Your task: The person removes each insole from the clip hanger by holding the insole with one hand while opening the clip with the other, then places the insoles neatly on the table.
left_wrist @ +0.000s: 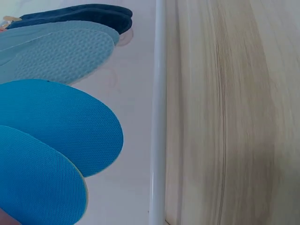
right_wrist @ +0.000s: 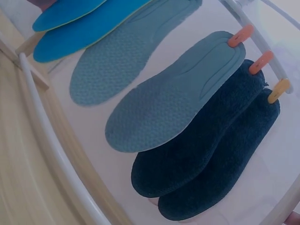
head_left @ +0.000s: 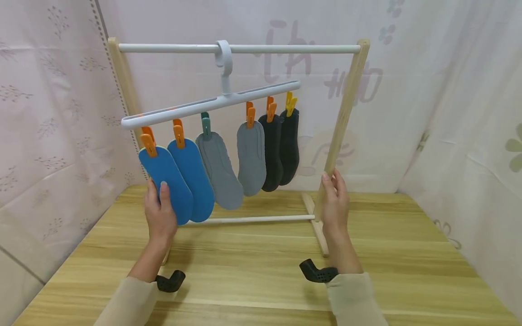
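Observation:
My left hand point(head_left: 161, 213) is at the lower left edge of the outermost blue insole point(head_left: 168, 183), thumb over its front and fingers behind that edge. On the other side my right hand point(head_left: 336, 199) grips the lower part of the right wooden post point(head_left: 344, 117), thumb in front. A white hanger point(head_left: 212, 104) hooks over the rack's top bar point(head_left: 285, 48), its left end lower in the head view. From it, clips hold a second blue insole point(head_left: 193, 176), two grey insoles point(head_left: 250, 158) and two black insoles point(head_left: 289, 149). Textured grey faces point(right_wrist: 157, 108) show in the right wrist view.
The rack stands on a wood-grain table point(head_left: 253, 280), with a white lower bar point(left_wrist: 159, 112) and a wooden foot point(head_left: 320, 235) on the right. Patterned curtains point(head_left: 461, 104) surround the table at back and sides. An orange clip point(head_left: 149, 142) holds the outermost blue insole.

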A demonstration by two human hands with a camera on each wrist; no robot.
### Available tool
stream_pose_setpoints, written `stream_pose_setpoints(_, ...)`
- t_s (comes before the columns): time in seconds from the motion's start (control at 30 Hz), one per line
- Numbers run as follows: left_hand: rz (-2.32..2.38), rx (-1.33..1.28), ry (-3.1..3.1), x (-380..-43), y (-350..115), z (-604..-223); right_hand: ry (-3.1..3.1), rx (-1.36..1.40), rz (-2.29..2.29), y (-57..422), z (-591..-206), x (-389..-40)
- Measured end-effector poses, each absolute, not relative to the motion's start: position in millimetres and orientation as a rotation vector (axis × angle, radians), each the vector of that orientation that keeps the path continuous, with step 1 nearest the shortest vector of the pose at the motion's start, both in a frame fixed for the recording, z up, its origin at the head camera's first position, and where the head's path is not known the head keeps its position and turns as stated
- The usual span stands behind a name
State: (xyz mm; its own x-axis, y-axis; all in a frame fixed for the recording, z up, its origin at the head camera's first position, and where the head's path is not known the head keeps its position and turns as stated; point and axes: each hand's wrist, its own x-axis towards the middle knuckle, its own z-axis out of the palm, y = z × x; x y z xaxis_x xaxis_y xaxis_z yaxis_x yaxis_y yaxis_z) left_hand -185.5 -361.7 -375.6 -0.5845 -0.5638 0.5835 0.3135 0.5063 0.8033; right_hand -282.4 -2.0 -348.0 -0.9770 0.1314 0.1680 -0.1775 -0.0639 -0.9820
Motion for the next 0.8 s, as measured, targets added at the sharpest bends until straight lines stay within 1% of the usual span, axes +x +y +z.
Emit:
stream_pose_setpoints(0.3,-1.2,0.182,-1.797,-190.1,-358.3,-375.8,-1.937,0.044,2.179,-4.5,-344.0,-284.5)
stream_pose_setpoints(0.47,-1.191,0.251,-1.774,-192.1,-355.5,-373.4,-1.902,0.027,2.214,-6.9,-343.4,-287.3)
stream_pose_setpoints(0.67,-1.182,0.253,-1.762,-188.6,-353.9,-371.2,-1.882,0.033,2.244,-8.8,-343.8,-290.6)
stream_pose_setpoints(0.8,-1.192,0.312,-1.777,-184.1,-349.6,-369.8,-1.876,0.037,2.253,-8.7,-343.7,-293.4)
